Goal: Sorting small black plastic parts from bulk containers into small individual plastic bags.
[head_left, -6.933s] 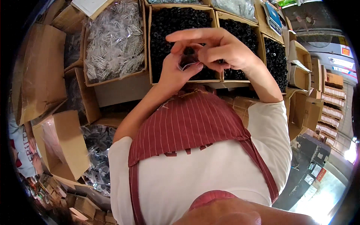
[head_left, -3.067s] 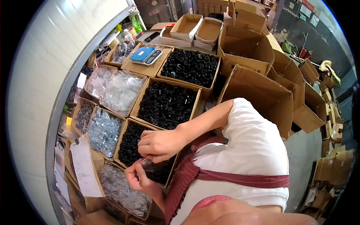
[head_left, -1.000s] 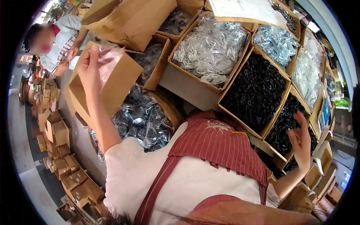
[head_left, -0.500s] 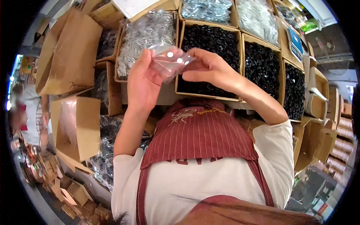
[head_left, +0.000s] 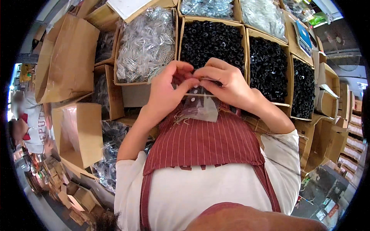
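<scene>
A small clear plastic bag (head_left: 203,109) with white round dots hangs from my fingers in front of the striped red apron (head_left: 204,144). My left hand (head_left: 163,90) is closed, its thumb and fingertips pinching the bag's upper edge. Opposite it, my right hand (head_left: 233,84) pinches the same edge, with something thin and dark between thumb and fingers that I cannot make out. The fingertips of both hands nearly meet. Just beyond them stands a carton of small black parts (head_left: 214,42); left of that, a carton holds bagged silver screw-like pieces (head_left: 144,52).
To the right are more cartons of black parts (head_left: 268,69) and a blue flat device (head_left: 303,36). Bags of clear pieces (head_left: 262,17) lie at the back. An opened carton (head_left: 79,131) and a large brown carton (head_left: 69,57) stand left. Another person (head_left: 34,123) is at far left.
Both hands have come nearer to my body, carrying the bag down from above the cartons to the apron. The fingertips have drawn together at the bag's upper edge, and the bag now hangs below them.
</scene>
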Tool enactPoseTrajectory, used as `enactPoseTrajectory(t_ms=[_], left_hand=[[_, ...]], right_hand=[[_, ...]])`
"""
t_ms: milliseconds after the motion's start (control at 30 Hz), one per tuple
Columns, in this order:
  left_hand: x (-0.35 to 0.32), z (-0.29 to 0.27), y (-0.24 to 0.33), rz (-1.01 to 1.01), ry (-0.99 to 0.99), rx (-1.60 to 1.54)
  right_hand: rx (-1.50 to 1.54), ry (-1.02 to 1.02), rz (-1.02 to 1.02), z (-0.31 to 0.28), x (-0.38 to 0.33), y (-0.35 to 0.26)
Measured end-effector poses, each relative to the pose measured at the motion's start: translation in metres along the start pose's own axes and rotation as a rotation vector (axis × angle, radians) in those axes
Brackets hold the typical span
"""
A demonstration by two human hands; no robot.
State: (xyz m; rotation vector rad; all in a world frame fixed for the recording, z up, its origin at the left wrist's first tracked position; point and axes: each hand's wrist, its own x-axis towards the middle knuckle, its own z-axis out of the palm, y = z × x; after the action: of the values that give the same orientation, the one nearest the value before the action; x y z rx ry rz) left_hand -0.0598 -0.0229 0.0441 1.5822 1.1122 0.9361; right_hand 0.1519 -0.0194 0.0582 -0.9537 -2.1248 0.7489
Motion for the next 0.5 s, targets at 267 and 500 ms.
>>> enactPoseTrajectory(t_ms=[267, 500], left_hand=[[0.003, 0.010, -0.002, 0.161, 0.037, 0.088], [-0.005, -0.002, 0.004, 0.000, 0.078, -0.030]], right_hand=[[0.333, 0.101, 0.200, 0.000, -0.004, 0.010], [0.603, -0.416, 0.425, -0.022, -0.005, 0.007]])
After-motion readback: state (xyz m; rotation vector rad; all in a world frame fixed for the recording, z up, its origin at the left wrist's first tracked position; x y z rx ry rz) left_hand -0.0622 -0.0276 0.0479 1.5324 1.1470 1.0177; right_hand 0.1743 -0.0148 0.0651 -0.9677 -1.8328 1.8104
